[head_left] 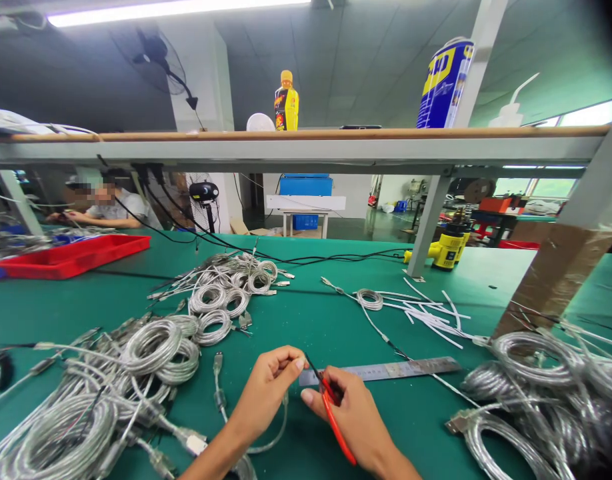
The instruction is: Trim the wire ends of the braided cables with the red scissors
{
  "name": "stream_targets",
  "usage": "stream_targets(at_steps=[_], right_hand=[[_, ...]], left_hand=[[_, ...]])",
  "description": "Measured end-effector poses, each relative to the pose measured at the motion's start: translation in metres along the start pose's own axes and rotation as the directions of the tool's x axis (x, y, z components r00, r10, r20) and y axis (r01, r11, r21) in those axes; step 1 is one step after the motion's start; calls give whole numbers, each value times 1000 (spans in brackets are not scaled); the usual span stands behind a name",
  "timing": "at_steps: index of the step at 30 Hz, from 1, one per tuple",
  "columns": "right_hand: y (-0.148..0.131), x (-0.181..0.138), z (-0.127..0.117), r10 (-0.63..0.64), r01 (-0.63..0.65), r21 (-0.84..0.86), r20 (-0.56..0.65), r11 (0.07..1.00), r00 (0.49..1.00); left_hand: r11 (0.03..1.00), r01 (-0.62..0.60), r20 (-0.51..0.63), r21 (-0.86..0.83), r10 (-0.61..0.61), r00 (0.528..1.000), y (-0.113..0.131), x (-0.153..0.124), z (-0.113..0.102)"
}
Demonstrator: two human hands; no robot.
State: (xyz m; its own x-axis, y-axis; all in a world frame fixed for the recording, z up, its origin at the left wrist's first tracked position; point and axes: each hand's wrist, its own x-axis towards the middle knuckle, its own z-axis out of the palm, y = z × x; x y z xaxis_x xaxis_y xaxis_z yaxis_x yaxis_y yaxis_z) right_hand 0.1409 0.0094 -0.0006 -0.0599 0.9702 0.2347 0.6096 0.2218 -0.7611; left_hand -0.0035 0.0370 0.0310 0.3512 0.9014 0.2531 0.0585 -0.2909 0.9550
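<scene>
Low over the green bench (291, 310), we record 2 hands at work on 1 cable (277, 443). The left hand (273, 383) pinches, thumb to forefinger, what we take to be its tip; the pinched bit is too small to make out. The cable loops down beneath that hand. The right hand (359, 413) is clenched around the red handles of the pliers (336, 423), dark nose just beside the left fingertips. Whether the nose bites anything, we cannot tell.

Our judgement: step in hand is dressing the cable tip. The next move calls for a steady left pinch, the nose square to the tip and a light squeeze clear of the fingers.

Just beyond the pliers lies the ruler (381, 371); coils (153, 343) sit to the left, a pile (531, 400) to the right. Farther: white strips (431, 312), then the red tray (76, 259). Far left, 1 person (121, 207) sits.
</scene>
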Motion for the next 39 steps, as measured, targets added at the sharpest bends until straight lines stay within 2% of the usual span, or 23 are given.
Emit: stream_targets(at_steps=[5, 13, 27, 39], right_hand=[[-3, 1, -3, -4, 3, -80, -10, 997, 1000], [-1, 0, -4, -40, 39, -112, -7, 993, 999], [4, 2, -2, -49, 49, -44, 0, 998, 999], [1, 1, 3, -65, 53, -197, -55, 979, 996]], left_hand=[[1000, -8, 9, 11, 8, 1000, 1, -1, 1], [1000, -13, 7, 26, 13, 1000, 5, -2, 1], [1000, -14, 2, 12, 14, 1000, 2, -2, 0], [999, -20, -8, 38, 20, 1000, 0, -1, -1]])
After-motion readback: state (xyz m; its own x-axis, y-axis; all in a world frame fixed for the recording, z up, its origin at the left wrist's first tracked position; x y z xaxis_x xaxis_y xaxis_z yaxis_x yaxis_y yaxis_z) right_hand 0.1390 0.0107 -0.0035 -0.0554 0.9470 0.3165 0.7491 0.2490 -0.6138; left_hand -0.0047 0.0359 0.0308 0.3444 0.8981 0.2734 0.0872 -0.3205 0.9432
